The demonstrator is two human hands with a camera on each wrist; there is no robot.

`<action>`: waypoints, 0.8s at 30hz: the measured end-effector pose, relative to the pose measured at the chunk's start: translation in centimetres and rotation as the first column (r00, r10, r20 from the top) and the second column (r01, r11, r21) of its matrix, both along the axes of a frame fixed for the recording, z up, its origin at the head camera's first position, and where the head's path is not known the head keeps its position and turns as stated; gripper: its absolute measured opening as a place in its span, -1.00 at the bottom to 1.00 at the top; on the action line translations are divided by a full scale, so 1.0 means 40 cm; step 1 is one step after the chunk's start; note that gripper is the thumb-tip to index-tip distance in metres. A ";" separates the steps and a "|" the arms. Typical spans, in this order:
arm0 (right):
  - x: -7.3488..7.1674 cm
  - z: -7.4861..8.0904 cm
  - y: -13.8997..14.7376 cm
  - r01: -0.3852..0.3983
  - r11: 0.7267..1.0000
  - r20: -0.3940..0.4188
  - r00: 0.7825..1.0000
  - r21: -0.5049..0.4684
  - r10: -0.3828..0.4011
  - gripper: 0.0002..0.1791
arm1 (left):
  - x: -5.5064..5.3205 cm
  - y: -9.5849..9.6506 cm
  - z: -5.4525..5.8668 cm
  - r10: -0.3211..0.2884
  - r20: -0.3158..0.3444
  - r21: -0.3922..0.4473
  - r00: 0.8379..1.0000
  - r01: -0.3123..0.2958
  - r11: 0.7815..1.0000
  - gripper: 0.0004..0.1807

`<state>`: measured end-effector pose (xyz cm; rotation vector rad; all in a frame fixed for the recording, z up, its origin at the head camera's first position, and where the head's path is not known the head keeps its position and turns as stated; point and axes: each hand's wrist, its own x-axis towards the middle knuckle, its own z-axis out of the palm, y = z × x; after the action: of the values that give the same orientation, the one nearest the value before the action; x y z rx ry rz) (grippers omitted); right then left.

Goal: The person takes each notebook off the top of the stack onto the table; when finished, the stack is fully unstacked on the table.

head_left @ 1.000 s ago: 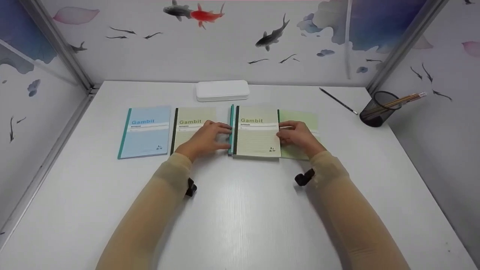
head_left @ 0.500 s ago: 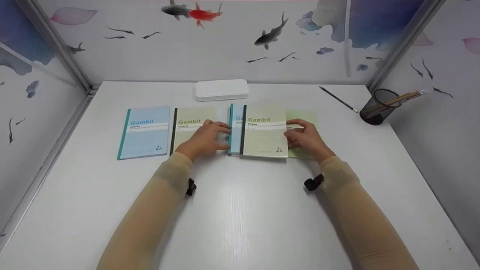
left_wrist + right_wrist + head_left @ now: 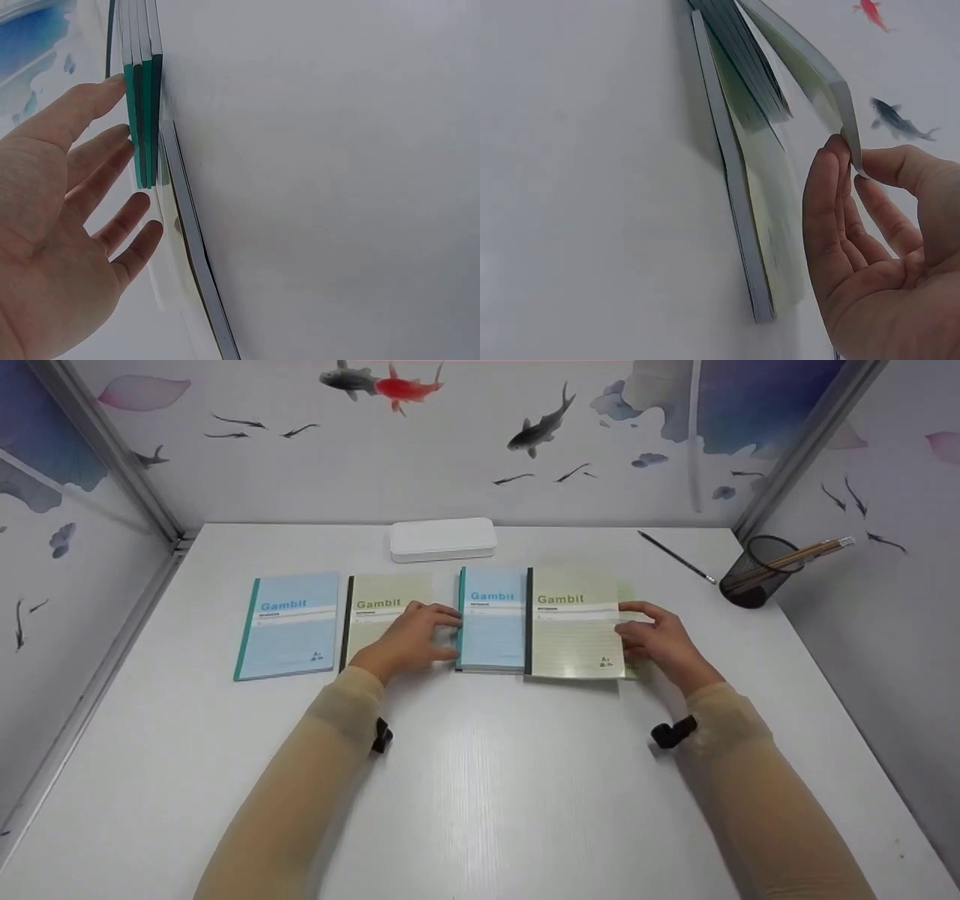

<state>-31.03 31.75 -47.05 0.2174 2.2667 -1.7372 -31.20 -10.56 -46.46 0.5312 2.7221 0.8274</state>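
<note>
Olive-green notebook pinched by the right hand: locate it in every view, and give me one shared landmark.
Head: right of centre, the olive-green, black-spined paper notebook, pinched at its right edge by the right hand.
Left wrist: cannot tell; a thin dark strip at upper left may be its spine.
Right wrist: top, right of centre, seen edge-on.
Landmark: the notebook stack topped by a blue, teal-spined one: head centre; left wrist, upper left; right wrist, top centre.
</note>
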 end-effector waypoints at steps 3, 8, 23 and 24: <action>0.011 0.009 0.044 0.022 0.999 0.008 1.000 -0.026 -0.021 -0.37 | 0.001 0.000 0.005 -0.009 -0.011 0.003 1.000 0.009 1.000 -0.38; 0.037 0.021 0.121 0.043 0.998 -0.011 0.999 -0.037 -0.043 -0.40 | 0.007 0.000 0.007 -0.006 -0.015 0.019 1.000 0.006 1.000 -0.38; 0.086 0.045 0.345 0.070 0.996 0.028 0.997 -0.058 -0.069 -0.55 | 0.011 0.001 0.005 0.029 0.008 0.031 1.000 -0.029 0.999 -0.38; 0.089 0.046 0.356 0.069 0.996 0.033 0.997 -0.061 -0.067 -0.58 | 0.011 0.001 0.005 0.029 0.008 0.030 1.000 -0.029 0.999 -0.38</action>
<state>-27.47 45.99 -45.22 0.3100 2.2044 -1.8224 -30.76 -10.51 -46.25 0.4944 2.7206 0.8771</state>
